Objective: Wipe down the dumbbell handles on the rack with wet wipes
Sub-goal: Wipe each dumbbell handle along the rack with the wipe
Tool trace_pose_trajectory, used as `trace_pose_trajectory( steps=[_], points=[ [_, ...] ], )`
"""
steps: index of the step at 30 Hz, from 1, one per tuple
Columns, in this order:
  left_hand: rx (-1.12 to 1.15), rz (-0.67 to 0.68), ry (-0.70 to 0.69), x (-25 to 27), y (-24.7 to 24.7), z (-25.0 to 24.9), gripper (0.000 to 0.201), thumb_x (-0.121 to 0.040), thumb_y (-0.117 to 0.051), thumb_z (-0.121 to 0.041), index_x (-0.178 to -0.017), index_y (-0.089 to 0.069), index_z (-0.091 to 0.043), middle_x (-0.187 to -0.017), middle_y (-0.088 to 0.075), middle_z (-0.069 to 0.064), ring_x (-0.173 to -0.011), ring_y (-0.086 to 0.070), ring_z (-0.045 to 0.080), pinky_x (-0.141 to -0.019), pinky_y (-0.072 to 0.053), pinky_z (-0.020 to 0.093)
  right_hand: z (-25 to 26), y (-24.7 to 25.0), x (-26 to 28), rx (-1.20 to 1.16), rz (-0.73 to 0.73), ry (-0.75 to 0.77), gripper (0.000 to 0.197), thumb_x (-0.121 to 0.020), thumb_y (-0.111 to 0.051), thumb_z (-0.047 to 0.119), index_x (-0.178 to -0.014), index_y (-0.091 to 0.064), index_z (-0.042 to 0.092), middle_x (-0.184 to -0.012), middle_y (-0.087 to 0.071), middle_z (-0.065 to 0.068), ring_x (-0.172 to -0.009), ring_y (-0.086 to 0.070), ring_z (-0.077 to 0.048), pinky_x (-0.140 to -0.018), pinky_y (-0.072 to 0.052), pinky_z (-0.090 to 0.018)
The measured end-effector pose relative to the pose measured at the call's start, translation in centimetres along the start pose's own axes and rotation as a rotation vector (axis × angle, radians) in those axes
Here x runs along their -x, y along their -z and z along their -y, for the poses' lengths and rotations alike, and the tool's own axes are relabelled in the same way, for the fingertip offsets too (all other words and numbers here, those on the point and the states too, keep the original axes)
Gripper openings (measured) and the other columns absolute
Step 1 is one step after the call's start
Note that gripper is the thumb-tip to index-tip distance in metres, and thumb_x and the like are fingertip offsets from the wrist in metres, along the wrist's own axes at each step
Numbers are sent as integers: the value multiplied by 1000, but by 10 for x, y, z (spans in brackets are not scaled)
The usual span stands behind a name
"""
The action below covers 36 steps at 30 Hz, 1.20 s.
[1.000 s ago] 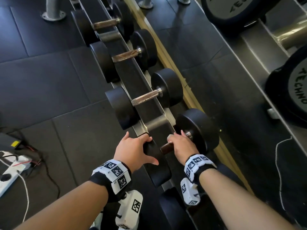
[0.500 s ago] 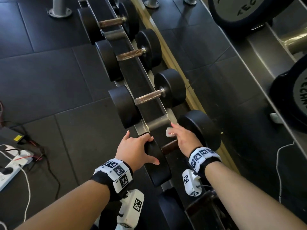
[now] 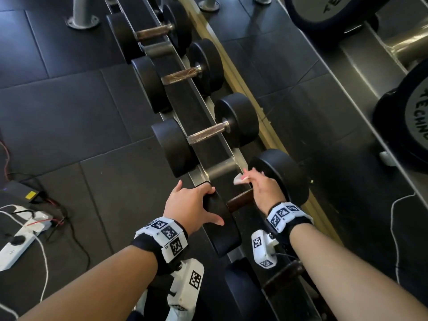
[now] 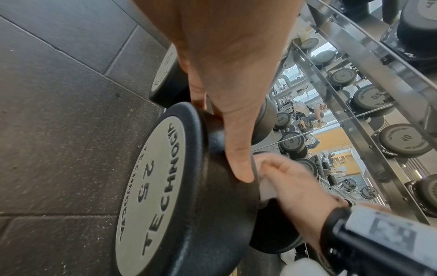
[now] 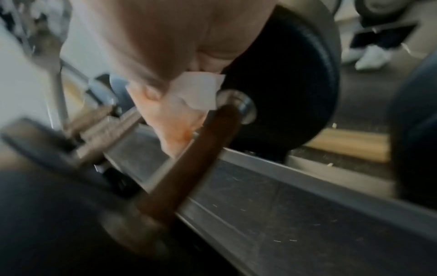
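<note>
Head view, left hand: our left hand [image 3: 191, 206] lies on the near head [image 3: 222, 225] of the nearest dumbbell, fingers curled over its rim and thumb spread along its side. We judge this grip steadies the weight so the handle does not roll under the wipe.
Head view, right hand: our right hand [image 3: 262, 188] pinches a white wipe [image 3: 238, 180] between thumb and fingertips, just above the far end of the handle [image 3: 239, 200], beside the far head [image 3: 284, 174].
Head view, handle: brown and bare between the two hands; it spans the rack [image 3: 185, 105] rails. More dumbbells line the rack beyond, each handle exposed.
Head view, floor: a power strip [image 3: 18, 239] and cables lie to the left, well apart from the rack.
Left wrist view, contact: fingers wrap the rim of the head marked 25; the thumb lies flat on its inner face. The right hand holds the wipe just beside that thumb.
Right wrist view, wipe: blurred. The wipe sits bunched in the fingertips next to the steel collar [image 5: 241, 106]; whether it touches the handle, we cannot tell.
Stage, judged: the wipe is at the far end of this handle; the handles beyond remain to be done.
</note>
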<state>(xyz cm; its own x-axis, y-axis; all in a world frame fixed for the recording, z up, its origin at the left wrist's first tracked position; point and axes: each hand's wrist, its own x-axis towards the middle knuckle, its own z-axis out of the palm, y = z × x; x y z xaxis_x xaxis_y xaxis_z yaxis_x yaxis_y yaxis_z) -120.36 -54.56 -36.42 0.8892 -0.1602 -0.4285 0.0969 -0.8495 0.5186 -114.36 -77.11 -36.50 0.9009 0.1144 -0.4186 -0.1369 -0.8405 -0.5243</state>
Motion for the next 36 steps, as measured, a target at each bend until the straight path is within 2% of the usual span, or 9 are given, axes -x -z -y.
trace_pose_trajectory(
  steps=[3,7,11,14,19,23,28,32,36],
  points=[
    [-6,8,-1,0,0,0,91,-57,-66,-83,-135,-46,-41,-108,-71,-15,-108,-64,9,-120,-2,35,-13,-20,17,129,63,44,35,-99,-40,7,-106,-66,29,-140,-55,-3,-134,-45,-19,-113,-30,-33],
    [-7,14,4,1,1,-1,94,-57,-65,-84,-138,-43,-40,-114,-70,-16,-110,-63,7,-121,-4,36,-8,-27,32,37,78,64,36,-99,-41,14,-108,-69,33,-107,-68,0,-99,-64,-23,-89,-51,-42],
    [7,23,6,3,1,-2,94,-59,-67,-81,-140,-41,-39,-126,-64,-18,-118,-59,7,-121,-4,36,1,-6,20,-135,35,-24,34,-103,-37,21,-99,-66,37,-93,-64,1,-82,-60,-12,-66,-41,-20],
    [22,11,12,5,1,-2,95,-58,-67,-81,-140,-43,-40,-134,-59,-20,-120,-58,8,-121,-4,35,-8,4,11,-136,-35,-21,34,-104,-37,20,-113,-67,34,-137,-56,-1,-127,-51,-18,-91,-30,-7],
    [14,11,15,6,2,-2,95,-57,-67,-82,-139,-44,-41,-133,-60,-18,-119,-59,11,-121,-5,35,-32,-22,26,48,115,21,43,-101,-41,4,-126,-63,31,-154,-38,3,-145,-31,-16,-119,-22,-28],
    [24,34,26,6,2,-2,96,-58,-66,-83,-141,-41,-41,-130,-63,-17,-119,-59,7,-121,-3,35,-28,-29,36,4,98,112,40,-98,-45,3,-121,-67,26,-139,-54,2,-132,-46,-15,-103,-22,-4],
    [16,46,31,6,1,-3,96,-61,-64,-82,-143,-37,-40,-127,-65,-15,-118,-59,6,-120,0,33,-5,-10,36,82,270,-57,29,-99,-41,29,-105,-59,51,-102,-64,4,-85,-60,-17,-86,-49,-35],
    [3,98,34,4,7,-6,83,-69,-68,-72,-140,-40,-38,-111,-71,-11,-111,-64,9,-120,1,39,21,8,39,-388,235,-131,24,-88,-52,35,-96,-73,31,-101,-74,7,-97,-67,-12,-90,-52,-29],
    [0,208,55,1,28,-11,66,-81,-67,-55,-140,-43,-37,-122,-66,-11,-123,-56,15,-120,3,48,44,29,38,-671,50,-231,28,-102,-42,11,-105,-70,14,-105,-71,-7,-96,-66,-20,-73,-55,-21]
  ],
)
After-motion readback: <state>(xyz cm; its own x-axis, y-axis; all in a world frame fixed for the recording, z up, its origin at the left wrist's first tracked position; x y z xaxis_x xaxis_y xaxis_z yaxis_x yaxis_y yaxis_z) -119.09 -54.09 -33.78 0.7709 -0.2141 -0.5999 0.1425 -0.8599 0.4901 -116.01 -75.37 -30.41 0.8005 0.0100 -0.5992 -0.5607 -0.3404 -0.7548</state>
